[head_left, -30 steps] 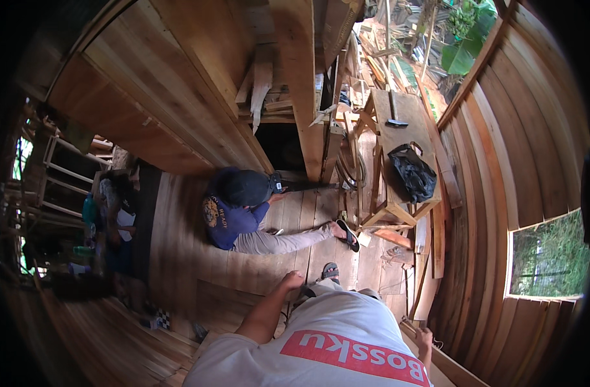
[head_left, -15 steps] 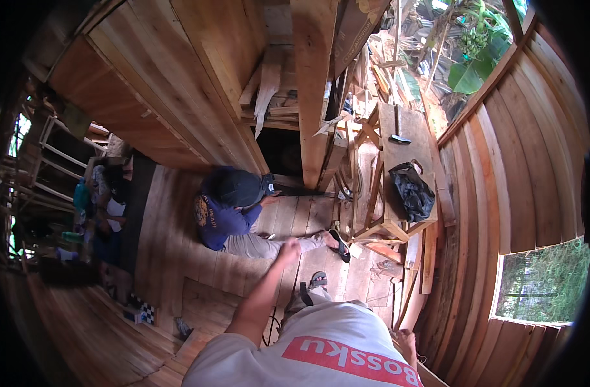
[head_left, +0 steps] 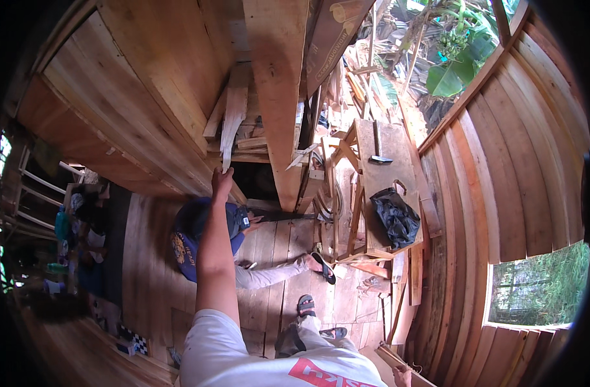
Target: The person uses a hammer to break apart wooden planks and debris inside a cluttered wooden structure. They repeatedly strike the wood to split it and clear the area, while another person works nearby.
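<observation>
My left arm reaches up and away, and my left hand [head_left: 223, 182] is closed at the lower tip of a pale, ragged-ended strip of wood [head_left: 235, 119]. The strip hangs over the edge of a wooden shelf [head_left: 253, 157]. Low on the right, my right hand [head_left: 403, 375] curls over the edge of a wooden board [head_left: 388, 357] beside my body; part of that hand is cut off by the frame. Beneath my left forearm, a co-worker in a dark blue shirt [head_left: 184, 242] and dark cap sits on the floor, partly hidden by my arm.
A wooden bench [head_left: 388, 138] on the right carries a black plastic bag [head_left: 395, 218] and a small dark object [head_left: 380, 159]. A thick wooden post [head_left: 279, 84] stands by the shelf. The co-worker's legs stretch across the plank floor [head_left: 285, 242]. Another person is dimly visible far left.
My left hand has risen from above the co-worker's legs to the hanging wood strip and closed on its tip. My view has shifted, and my right hand stays at the board.
</observation>
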`<action>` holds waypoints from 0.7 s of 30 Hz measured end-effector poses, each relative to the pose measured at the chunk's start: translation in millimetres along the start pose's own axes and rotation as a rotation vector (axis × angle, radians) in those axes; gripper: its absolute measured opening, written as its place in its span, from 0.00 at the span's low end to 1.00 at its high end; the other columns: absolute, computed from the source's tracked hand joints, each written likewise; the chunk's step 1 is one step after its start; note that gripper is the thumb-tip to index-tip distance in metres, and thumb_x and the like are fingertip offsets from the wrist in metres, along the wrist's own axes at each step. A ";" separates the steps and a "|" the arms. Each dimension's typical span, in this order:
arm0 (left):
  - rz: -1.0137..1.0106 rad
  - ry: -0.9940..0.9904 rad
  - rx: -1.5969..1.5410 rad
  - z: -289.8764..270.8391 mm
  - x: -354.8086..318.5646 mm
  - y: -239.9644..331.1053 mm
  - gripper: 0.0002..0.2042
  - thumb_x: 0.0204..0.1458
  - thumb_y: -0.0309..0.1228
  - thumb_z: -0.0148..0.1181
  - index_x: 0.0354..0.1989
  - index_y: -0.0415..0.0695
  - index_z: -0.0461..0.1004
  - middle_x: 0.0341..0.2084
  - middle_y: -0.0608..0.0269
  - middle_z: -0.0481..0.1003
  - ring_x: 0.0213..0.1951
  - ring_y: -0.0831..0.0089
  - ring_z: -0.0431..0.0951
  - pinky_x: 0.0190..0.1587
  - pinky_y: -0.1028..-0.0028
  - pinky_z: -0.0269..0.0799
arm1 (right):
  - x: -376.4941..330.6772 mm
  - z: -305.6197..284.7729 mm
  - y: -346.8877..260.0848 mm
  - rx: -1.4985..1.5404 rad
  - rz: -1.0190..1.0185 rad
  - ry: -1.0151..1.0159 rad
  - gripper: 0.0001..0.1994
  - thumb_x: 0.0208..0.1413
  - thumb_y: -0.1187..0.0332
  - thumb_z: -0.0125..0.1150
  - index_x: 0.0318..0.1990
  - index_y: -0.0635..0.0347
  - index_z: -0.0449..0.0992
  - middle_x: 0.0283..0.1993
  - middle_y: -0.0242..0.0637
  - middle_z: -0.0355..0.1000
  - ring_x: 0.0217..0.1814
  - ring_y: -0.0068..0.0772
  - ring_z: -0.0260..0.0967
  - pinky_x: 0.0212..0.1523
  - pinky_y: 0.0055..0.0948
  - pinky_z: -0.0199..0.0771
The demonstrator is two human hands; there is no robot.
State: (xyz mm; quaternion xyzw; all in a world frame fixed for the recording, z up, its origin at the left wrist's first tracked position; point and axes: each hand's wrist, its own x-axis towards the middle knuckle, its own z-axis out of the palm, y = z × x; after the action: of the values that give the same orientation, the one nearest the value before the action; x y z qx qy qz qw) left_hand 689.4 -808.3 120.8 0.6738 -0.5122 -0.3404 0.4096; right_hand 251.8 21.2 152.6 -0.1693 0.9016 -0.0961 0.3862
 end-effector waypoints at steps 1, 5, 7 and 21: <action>-0.008 0.021 -0.022 -1.0 11.7 -9.9 0.18 0.49 0.37 0.62 0.39 0.33 0.70 0.34 0.47 0.76 0.42 0.51 0.76 0.44 0.61 0.68 | 4.4 -1.9 -9.7 -0.003 -0.028 -0.015 0.14 0.52 0.62 0.58 0.39 0.64 0.77 0.33 0.43 0.75 0.35 0.33 0.72 0.37 0.31 0.71; -0.210 -0.099 -0.222 3.6 23.3 1.1 0.14 0.51 0.37 0.61 0.34 0.39 0.69 0.23 0.60 0.73 0.20 0.70 0.71 0.23 0.68 0.66 | -7.1 9.8 -4.1 -0.021 -0.053 -0.041 0.14 0.53 0.63 0.58 0.43 0.63 0.76 0.38 0.45 0.74 0.40 0.37 0.70 0.41 0.32 0.71; -0.313 -0.155 -0.358 6.5 19.9 21.4 0.13 0.51 0.40 0.62 0.26 0.45 0.68 0.16 0.66 0.68 0.10 0.82 0.60 0.12 0.76 0.54 | -15.5 13.4 1.7 -0.039 -0.068 -0.035 0.15 0.54 0.63 0.58 0.45 0.63 0.75 0.40 0.46 0.74 0.42 0.39 0.70 0.43 0.33 0.70; -0.248 -0.255 -0.539 -11.5 52.2 131.0 0.14 0.56 0.40 0.58 0.23 0.45 0.72 0.15 0.72 0.65 0.16 0.80 0.64 0.22 0.77 0.69 | -9.7 16.0 -26.1 -0.021 -0.045 -0.134 0.15 0.53 0.64 0.61 0.46 0.61 0.75 0.42 0.43 0.74 0.45 0.37 0.70 0.46 0.32 0.71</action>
State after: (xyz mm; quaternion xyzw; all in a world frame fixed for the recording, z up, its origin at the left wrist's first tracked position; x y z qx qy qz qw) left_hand 658.3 -874.9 241.7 0.5501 -0.3647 -0.5928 0.4614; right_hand 275.8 0.1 156.1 -0.1994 0.8706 -0.0839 0.4418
